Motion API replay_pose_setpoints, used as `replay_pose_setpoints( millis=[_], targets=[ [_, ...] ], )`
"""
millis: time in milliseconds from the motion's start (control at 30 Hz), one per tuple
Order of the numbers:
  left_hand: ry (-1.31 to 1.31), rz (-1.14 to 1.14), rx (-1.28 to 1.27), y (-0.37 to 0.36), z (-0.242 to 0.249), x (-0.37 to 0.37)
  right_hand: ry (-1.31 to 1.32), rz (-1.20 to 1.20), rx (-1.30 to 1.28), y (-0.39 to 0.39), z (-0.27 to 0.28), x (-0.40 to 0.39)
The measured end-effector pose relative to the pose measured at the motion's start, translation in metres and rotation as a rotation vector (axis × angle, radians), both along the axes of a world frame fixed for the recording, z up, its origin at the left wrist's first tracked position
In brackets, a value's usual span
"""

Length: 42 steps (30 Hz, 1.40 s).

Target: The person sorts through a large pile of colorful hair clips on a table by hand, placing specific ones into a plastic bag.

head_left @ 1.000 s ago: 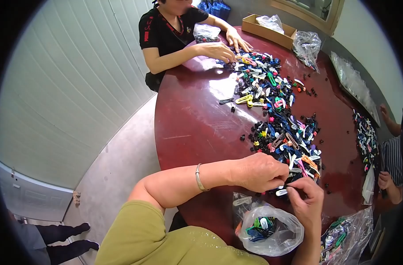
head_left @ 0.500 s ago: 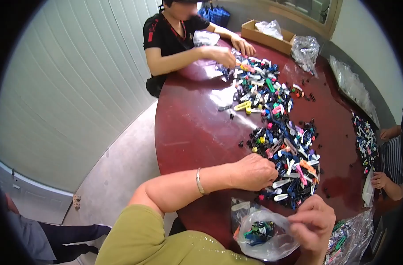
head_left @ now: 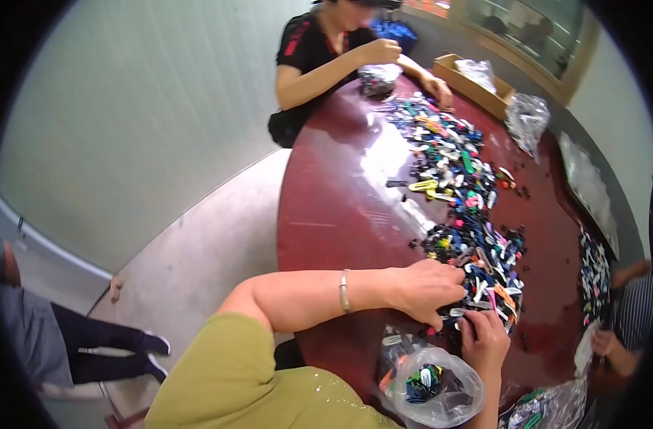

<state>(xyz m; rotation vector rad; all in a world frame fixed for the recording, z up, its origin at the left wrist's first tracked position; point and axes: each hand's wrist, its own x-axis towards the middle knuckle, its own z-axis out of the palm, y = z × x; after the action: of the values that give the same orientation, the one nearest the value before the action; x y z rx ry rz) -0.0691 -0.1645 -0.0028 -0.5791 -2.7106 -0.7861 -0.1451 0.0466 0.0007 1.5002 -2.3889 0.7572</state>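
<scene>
A long pile of small hair clips (head_left: 448, 161) in many colours runs across the dark red table. My left hand (head_left: 428, 287) lies palm down on the pile's near part, with its fingers apart and its thumb towards me. Close beside it, at the near edge of the pile, my right hand (head_left: 482, 337) has its fingers bent together by a pale clip; what is between the fingertips is too small to tell. An open clear plastic bag (head_left: 469, 390) with some clips inside stands just below both hands, near my right wrist.
Across the red table (head_left: 341, 222), a co-worker (head_left: 319, 71) sits by a small filled bag (head_left: 379, 80). A cardboard box (head_left: 498, 107) and crumpled plastic (head_left: 527, 121) lie at the back. Another person (head_left: 637, 307) is beside a clip pile (head_left: 595, 275) at right. Someone's legs show lower left.
My right hand has moved from the bag's rim up to the pile. My left hand has spread its fingers. The co-worker's one hand has risen off the pile. The view has shifted.
</scene>
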Motion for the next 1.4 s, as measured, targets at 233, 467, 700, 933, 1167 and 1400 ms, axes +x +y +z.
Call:
replay_pose_setpoints(
  millis=[233,467,700,933,1167,1400],
  targets=[
    [0.187,0.094,-0.199,0.002,-0.011,-0.005,-0.034,0.024,-0.073,0.001,-0.003,-0.004],
    [0.103,0.102,-0.059,-0.005,-0.001,-0.009,-0.239,-0.102,-0.284,0.005,0.008,-0.013],
    [0.063,0.132,-0.034,0.001,0.001,-0.006,-0.245,0.001,0.108,0.017,0.024,0.001],
    [0.063,0.096,-0.033,-0.003,0.0,-0.008,-0.12,0.012,0.12,0.011,0.018,0.002],
    [0.058,0.129,0.086,-0.002,0.004,-0.006,-0.728,-0.098,-0.477,0.014,0.047,0.012],
    [-0.009,0.157,0.221,0.001,0.002,-0.006,-0.692,0.306,-0.293,0.034,0.095,0.037]
  ],
)
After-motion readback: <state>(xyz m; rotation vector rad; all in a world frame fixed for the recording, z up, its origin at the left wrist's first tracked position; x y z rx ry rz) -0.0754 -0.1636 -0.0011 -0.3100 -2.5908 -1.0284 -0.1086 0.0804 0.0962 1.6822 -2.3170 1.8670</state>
